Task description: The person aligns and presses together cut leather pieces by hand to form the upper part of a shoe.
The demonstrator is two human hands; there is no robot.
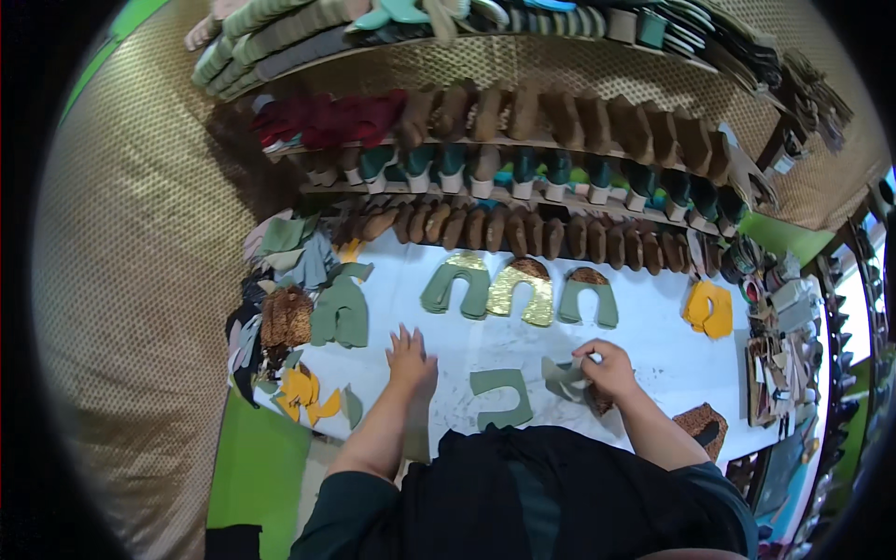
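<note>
My left hand (408,362) lies on the white tabletop with its fingers spread and nothing in them. In my right hand (611,370), thumb and fingers pinch a grey-green shoe upper piece (562,375), lifted at one side; a brown patterned part shows under the hand. Between my hands lies a flat green U-shaped upper piece (521,397), its opening toward the left. Beyond them stand three arched stacks of uppers: a green one with a gold top (457,285), a gold one with a brown top (521,297) and a green one with a brown top (589,299).
Green cut pieces (340,313) and yellow scraps (303,392) sit at the left. Yellow pieces (708,309) and a brown patterned piece (702,427) lie at the right. Brown shoe lasts (495,231) line the back, below shelves with more shoes (560,121).
</note>
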